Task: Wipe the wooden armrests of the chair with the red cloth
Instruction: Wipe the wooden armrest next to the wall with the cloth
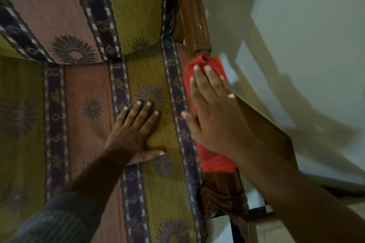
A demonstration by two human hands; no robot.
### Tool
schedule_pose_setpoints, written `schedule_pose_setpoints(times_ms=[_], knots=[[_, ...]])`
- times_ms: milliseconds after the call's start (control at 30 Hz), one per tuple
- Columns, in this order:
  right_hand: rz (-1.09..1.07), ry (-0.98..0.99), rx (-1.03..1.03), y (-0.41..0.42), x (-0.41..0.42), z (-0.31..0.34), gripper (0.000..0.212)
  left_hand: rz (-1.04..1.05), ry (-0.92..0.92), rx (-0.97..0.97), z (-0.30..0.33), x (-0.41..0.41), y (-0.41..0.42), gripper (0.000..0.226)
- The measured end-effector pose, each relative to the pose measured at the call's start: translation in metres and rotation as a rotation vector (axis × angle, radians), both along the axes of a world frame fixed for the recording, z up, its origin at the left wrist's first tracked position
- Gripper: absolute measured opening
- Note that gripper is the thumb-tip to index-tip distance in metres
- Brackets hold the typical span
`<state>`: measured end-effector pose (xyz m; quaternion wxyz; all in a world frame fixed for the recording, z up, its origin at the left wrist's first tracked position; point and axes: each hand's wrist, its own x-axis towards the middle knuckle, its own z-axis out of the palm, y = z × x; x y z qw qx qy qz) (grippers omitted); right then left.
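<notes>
**Right armrest under the cloth, mid-wipe**

Head view, the only one I have. Looking down on a chair with a patterned seat cushion [94,104].

- Right hand [213,112]: flat, fingers spread only slightly, pressing the red cloth [213,161] down onto the wooden armrest [194,16]. Not a pinch; the palm lies over the cloth and the thumb hangs off the seat side. A ring shows on one finger.
- Left hand [136,130]: open, fingers fanned wide, planted on the cushion just beside the armrest. Holds nothing. I judge it a brace.
- The cloth drapes over the rail, bunched past the fingertips and trailing below the wrist.

Key relation: the armrest's long axis runs away from me toward the top of frame, roughly in line with the right fingers. Bare glossy wood lies straight ahead of the fingertips; a darker carved stretch shows nearer me, below the cloth. My guess is the next stroke follows that axis. The right hand is on the rail; the left is alongside it.

Count: one cloth, two hands, one armrest in view. The other armrest is out of frame, so I cannot tell its state.
</notes>
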<state>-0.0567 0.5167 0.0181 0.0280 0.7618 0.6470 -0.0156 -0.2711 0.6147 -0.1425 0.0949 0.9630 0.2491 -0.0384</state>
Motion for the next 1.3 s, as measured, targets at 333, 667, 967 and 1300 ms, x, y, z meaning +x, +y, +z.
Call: schedule_pose_setpoints(times_ms=[333, 667, 967, 1300], knots=[[-0.358, 0.283, 0.16, -0.037, -0.02, -0.011, 0.079, 0.007, 0.015, -0.039, -0.002, 0.0, 0.002, 0.119], [-0.284, 0.158, 0.037, -0.081, -0.043, -0.006, 0.065, -0.056, 0.056, -0.156, 0.017, 0.004, 0.017, 0.113], [-0.199, 0.105, 0.103, -0.006, -0.01, -0.004, 0.066, -0.219, 0.112, -0.01, 0.017, 0.037, 0.121, 0.121], [-0.164, 0.068, 0.129, 0.155, 0.057, 0.0, 0.068, -0.187, 0.085, -0.03, 0.018, 0.038, 0.116, 0.119]])
